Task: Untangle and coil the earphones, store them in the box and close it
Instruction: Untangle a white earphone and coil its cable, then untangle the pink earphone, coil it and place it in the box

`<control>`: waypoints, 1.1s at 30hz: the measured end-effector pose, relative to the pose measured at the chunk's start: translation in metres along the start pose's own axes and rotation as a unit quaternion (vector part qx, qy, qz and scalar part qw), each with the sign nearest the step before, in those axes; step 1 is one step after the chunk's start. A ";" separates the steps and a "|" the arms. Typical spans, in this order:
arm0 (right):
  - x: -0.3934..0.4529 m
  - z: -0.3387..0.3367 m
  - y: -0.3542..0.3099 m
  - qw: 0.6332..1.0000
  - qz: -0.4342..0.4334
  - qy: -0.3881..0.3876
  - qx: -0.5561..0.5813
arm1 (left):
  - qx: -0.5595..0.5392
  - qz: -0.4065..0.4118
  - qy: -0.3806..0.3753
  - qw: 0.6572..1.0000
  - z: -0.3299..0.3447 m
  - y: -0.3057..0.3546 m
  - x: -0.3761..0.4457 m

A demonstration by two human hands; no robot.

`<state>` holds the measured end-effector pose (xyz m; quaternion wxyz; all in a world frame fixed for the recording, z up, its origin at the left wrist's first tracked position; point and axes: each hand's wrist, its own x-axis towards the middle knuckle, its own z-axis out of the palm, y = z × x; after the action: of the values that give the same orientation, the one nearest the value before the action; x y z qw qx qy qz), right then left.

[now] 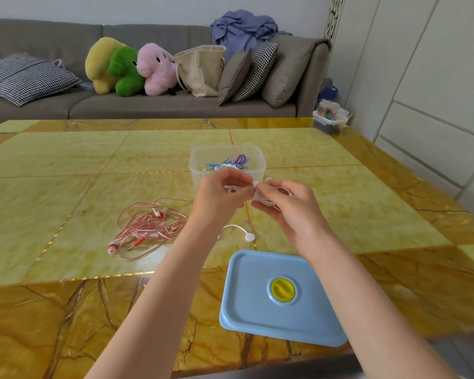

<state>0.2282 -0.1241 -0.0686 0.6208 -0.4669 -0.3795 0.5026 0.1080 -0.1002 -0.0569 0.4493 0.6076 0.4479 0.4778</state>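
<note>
My right hand [281, 203] grips a coiled bundle of white earphones [260, 196] just above the table, and my left hand [220, 195] pinches a strand of the same cable beside it. One white earbud [249, 236] with a loop of cable hangs down onto the table below my hands. A tangled pink and red pair of earphones [145, 228] lies on the table to the left. Behind my hands stands the clear plastic box [197, 160], open, holding blue and purple coiled earphones [230, 163]. Its blue lid [257, 318] with a yellow knob lies near the table's front edge.
The yellow marble-patterned table [66, 160] spreads wide around the work. A grey sofa [148, 105] with plush toys, cushions and a bag stands behind it. A small container [329, 119] of bits sits past the far right corner.
</note>
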 end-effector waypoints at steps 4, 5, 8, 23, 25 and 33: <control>-0.002 0.002 -0.002 0.999 0.000 -0.033 0.020 | -0.017 -0.004 -0.011 1.000 -0.004 0.003 0.000; -0.002 0.002 -0.002 0.999 -0.001 -0.029 0.025 | -0.024 -0.007 -0.011 1.000 -0.005 0.003 0.000; -0.001 0.001 -0.003 0.999 0.010 -0.010 0.052 | -0.039 -0.037 -0.018 0.998 -0.011 0.002 0.002; 0.126 0.060 -0.027 0.995 -0.003 0.071 0.073 | 0.119 -0.047 0.099 0.987 -0.076 -0.019 0.025; 0.146 0.061 -0.011 0.993 0.034 0.062 -0.098 | 0.137 -0.047 0.082 0.986 -0.079 -0.025 0.027; 0.124 0.066 -0.005 0.769 -0.169 0.050 -0.614 | 0.240 -0.027 0.042 0.970 -0.094 -0.031 0.029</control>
<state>0.1928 0.0099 -0.0456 0.2950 -0.7014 -0.6484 0.0249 0.0163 -0.0551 -0.0686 0.2843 0.6647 0.5843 0.3688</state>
